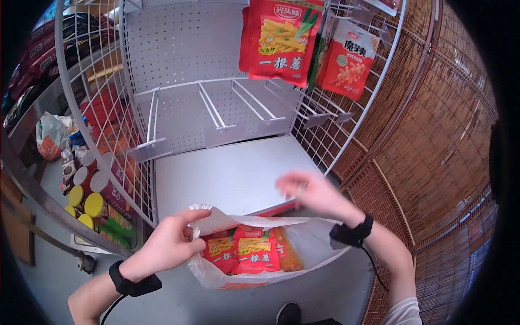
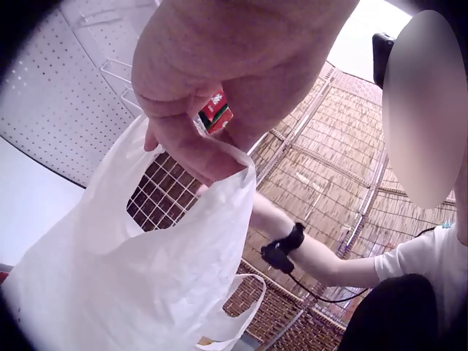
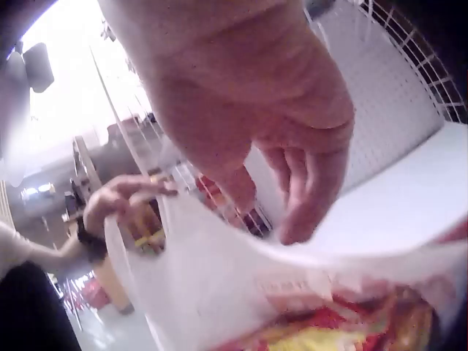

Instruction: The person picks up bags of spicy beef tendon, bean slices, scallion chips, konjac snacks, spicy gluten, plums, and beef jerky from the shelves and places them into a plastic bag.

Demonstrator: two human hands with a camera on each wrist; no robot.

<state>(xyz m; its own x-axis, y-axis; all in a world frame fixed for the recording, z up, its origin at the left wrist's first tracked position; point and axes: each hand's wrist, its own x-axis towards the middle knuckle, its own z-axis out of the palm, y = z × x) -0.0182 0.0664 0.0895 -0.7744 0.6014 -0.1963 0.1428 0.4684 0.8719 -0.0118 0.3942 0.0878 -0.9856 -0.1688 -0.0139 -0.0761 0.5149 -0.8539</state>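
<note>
My left hand (image 1: pixel 169 241) grips the left handle of a white plastic bag (image 2: pixel 139 285), thumb and fingers curled round the thin film. Inside the bag's wide mouth lie red snack packets (image 1: pixel 257 252) with yellow sticks printed on them, and an orange-brown packet (image 1: pixel 287 250) beside them. Over the far rim, toward the right, is my right hand (image 1: pixel 311 190), its fingers loosely bent and nothing between them. In the right wrist view those fingers (image 3: pixel 307 194) hang just above the bag's edge.
A white rack holds hanging red packets (image 1: pixel 281 43) and a konjac snack packet (image 1: pixel 349 59) above a pale bottom shelf (image 1: pixel 216 176). Bare hooks (image 1: pixel 214 105) stick out between them. Yellow-lidded cans (image 1: pixel 93 205) stand at the left; a woven bamboo screen (image 1: pixel 433 135) rises at the right.
</note>
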